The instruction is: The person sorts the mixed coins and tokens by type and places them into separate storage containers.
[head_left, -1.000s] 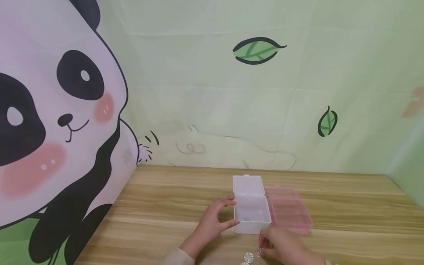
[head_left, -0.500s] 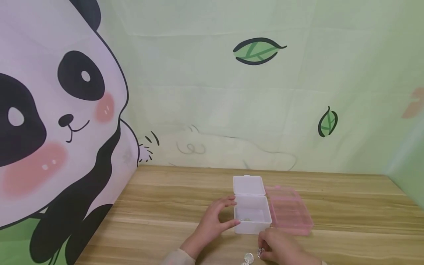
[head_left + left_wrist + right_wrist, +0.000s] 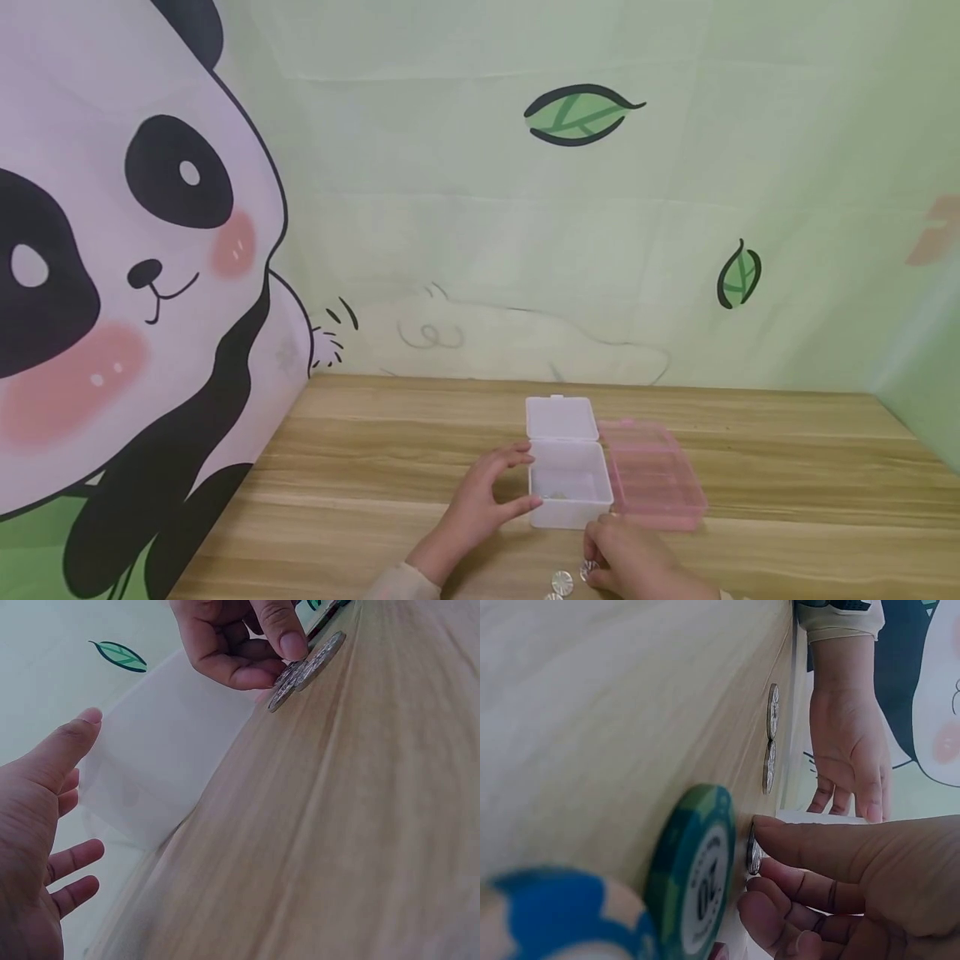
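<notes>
A white plastic box [image 3: 570, 515] stands with its lid [image 3: 561, 418] folded back, and a few small pale things show inside near the front wall. My left hand [image 3: 480, 492] is spread along its left side, thumb by the front rim and a fingertip by the back corner; in the left wrist view its fingers are loosely extended. In front of the box, my right hand [image 3: 637, 554] pinches a silver coin [image 3: 754, 853] between thumb and fingers, low over the table. Two more silver coins, one farther [image 3: 773, 711] and one nearer [image 3: 769, 766], lie to its left.
A clear pink box [image 3: 660, 483] stands against the white box's right side. In the right wrist view, a green chip marked 20 [image 3: 697, 870] and a blue-and-cream chip [image 3: 562, 907] fill the near foreground. Behind the wooden table [image 3: 375, 467] hangs a panda-print cloth [image 3: 420, 167].
</notes>
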The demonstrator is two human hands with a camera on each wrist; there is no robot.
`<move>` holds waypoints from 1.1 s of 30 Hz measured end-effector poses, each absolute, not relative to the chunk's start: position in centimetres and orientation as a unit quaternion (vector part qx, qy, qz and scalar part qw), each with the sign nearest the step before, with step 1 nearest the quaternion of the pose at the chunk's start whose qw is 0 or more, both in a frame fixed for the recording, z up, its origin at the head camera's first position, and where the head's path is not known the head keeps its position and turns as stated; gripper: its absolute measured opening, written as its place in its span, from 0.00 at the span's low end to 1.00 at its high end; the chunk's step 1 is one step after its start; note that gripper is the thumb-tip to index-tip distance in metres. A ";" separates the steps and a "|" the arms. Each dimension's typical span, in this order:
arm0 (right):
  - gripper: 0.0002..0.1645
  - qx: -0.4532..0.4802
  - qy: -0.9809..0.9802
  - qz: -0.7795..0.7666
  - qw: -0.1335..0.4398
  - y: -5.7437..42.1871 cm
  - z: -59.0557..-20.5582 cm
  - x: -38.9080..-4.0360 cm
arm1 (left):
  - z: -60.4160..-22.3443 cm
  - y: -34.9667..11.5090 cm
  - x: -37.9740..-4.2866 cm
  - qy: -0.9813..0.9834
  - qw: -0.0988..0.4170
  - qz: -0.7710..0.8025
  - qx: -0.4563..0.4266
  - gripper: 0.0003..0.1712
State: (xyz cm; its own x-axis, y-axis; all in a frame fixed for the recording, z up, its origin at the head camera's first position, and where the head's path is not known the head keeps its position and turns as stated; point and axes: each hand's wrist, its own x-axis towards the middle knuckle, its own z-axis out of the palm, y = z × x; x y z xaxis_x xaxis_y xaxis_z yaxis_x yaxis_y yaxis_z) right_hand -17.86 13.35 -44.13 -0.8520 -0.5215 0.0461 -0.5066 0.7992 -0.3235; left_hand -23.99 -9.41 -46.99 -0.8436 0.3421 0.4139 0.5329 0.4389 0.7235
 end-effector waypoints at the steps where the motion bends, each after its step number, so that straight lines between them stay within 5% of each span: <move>1: 0.16 -0.269 0.949 -0.165 0.023 13.3 -44.1 -17.8 | -47.0 -9.4 -24.0 -0.842 0.103 -0.462 -0.260 0.27; 33: 0.10 -0.300 0.891 -0.324 0.110 13.6 -42.6 -18.0 | -47.0 -9.4 -23.9 -0.843 0.103 -0.461 -0.258 0.27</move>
